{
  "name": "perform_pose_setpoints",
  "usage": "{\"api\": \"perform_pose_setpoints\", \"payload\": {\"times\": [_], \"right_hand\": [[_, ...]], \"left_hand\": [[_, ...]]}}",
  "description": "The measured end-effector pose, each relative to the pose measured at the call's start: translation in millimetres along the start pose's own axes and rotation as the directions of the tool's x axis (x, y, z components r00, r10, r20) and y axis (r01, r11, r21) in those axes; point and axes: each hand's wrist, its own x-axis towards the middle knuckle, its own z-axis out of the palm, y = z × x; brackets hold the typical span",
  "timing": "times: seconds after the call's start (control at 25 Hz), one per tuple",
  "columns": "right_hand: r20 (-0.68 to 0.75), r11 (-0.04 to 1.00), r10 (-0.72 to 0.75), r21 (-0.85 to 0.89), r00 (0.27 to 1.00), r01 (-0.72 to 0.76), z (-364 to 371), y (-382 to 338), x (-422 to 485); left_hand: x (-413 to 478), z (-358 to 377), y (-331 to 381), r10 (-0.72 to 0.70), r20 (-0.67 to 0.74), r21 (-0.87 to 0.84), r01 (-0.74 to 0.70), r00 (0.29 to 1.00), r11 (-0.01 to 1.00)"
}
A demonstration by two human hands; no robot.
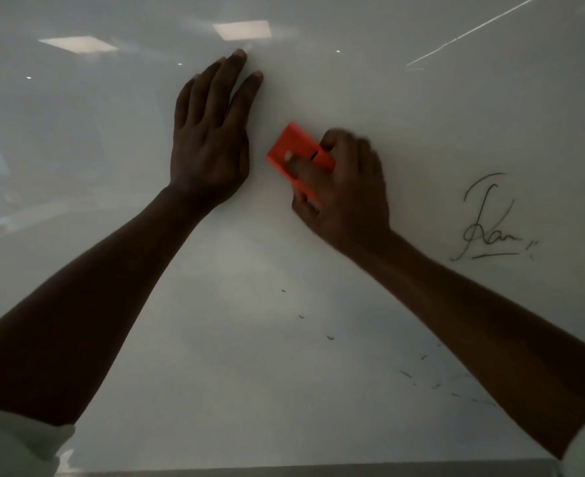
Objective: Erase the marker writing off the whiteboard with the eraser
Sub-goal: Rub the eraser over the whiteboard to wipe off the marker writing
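A glossy whiteboard fills the view. My right hand grips an orange eraser and presses it against the board near the middle; the hand looks slightly blurred. Black marker writing, a signature-like scrawl with an underline, stands to the right of that hand, apart from the eraser. My left hand lies flat on the board just left of the eraser, fingers together and pointing up, holding nothing.
Small dark marker specks and faint smears dot the lower board. The board's bottom edge runs along the frame's base. Ceiling lights reflect in the board's upper part.
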Motion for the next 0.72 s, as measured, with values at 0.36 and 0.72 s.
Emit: {"api": "perform_pose_setpoints", "payload": {"times": [0.36, 0.72], "right_hand": [[0.514, 0.807, -0.580, 0.256, 0.632, 0.532, -22.3, -43.8, -217.6], [0.064, 0.998, 0.035, -0.059, 0.997, -0.031, -37.2, 69.4, -69.2]], "left_hand": [[-25.5, 4.3, 97.3, 0.326, 0.228, -0.002, -0.334, 0.917, 0.942], [-28.9, 15.6, 93.1, 0.273, 0.180, -0.056, -0.267, 0.945, 0.962]]}}
